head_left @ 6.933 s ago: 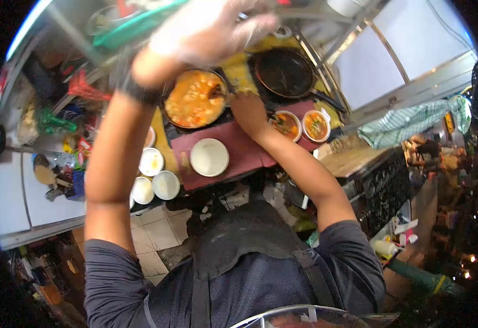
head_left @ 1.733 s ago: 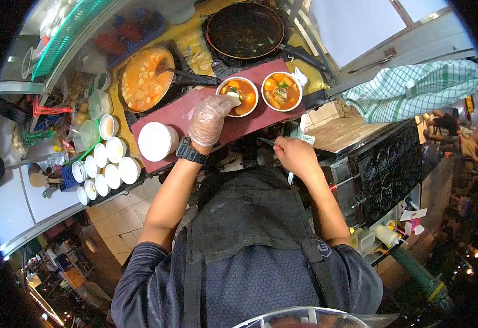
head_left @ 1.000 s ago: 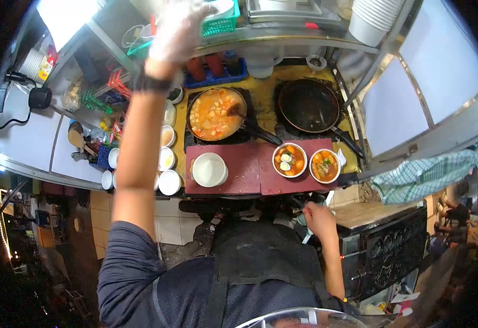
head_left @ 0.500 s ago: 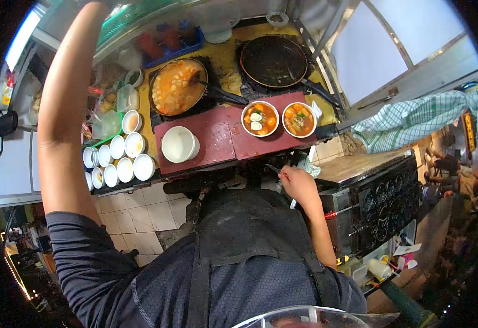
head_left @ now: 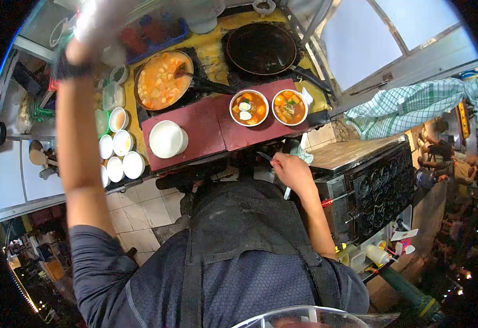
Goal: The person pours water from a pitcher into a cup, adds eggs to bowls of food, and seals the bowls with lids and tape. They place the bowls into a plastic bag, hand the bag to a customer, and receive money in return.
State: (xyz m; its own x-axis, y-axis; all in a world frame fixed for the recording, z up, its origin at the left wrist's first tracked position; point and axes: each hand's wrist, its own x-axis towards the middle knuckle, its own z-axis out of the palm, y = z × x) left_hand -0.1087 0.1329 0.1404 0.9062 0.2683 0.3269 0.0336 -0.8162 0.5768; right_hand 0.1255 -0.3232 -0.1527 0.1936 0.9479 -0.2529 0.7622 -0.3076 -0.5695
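My left hand [head_left: 80,50] is raised at the upper left, smeared by motion, beside a pale blurred shape; its fingers cannot be made out. My right hand [head_left: 292,170] is low at the counter's front edge, closed around a slim dark handle [head_left: 263,157] whose far end I cannot identify. Above it on the red board [head_left: 211,128] stand two white bowls of reddish soup. The left bowl [head_left: 250,124] holds halved boiled egg; the right bowl [head_left: 291,124] has green garnish. A white tub [head_left: 181,146] stands farther left on the board.
Orange stew [head_left: 159,85] with a spoon [head_left: 181,70] in it fills a pan behind the tub. A dark flat pan [head_left: 262,49] sits at the back right. Several small white cups [head_left: 133,165] stand at left. A checked cloth [head_left: 408,117] hangs at right, above a black moulded griddle [head_left: 384,191].
My left hand has come down into view from the top edge, with a pale shape beside it. My right hand stays at the counter edge. The whole view has shifted slightly.
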